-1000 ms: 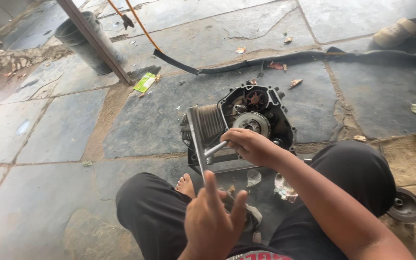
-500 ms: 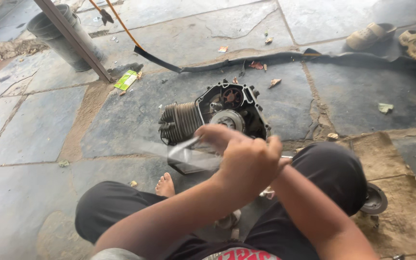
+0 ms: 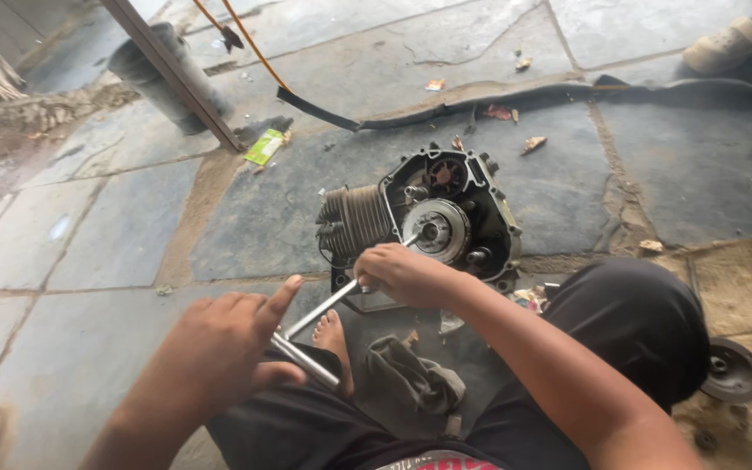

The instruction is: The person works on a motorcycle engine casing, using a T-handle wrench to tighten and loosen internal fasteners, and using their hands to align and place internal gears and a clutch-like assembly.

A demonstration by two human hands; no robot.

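Setting: stone-slab floor [image 3: 115, 226], seen from above by a person sitting on it with legs in dark trousers.
Engine: a dismantled engine block [image 3: 428, 218] with cooling fins on its left lies just beyond the knees, its round inner part facing up.
Tool: a T-shaped metal wrench [image 3: 328, 318] runs from near left towards the engine's centre.
Left hand: the left hand [image 3: 228, 348] grips the wrench's crossbar, forefinger raised.
Right hand: the right hand [image 3: 406, 274] closes round the shaft, near the engine.
Near: bare foot [image 3: 334, 335], grey rag [image 3: 415, 374].
Right: round metal disc [image 3: 733, 370] on matting.
Far: black hose [image 3: 446, 100], green packet [image 3: 265, 146], sandal [image 3: 728, 43].
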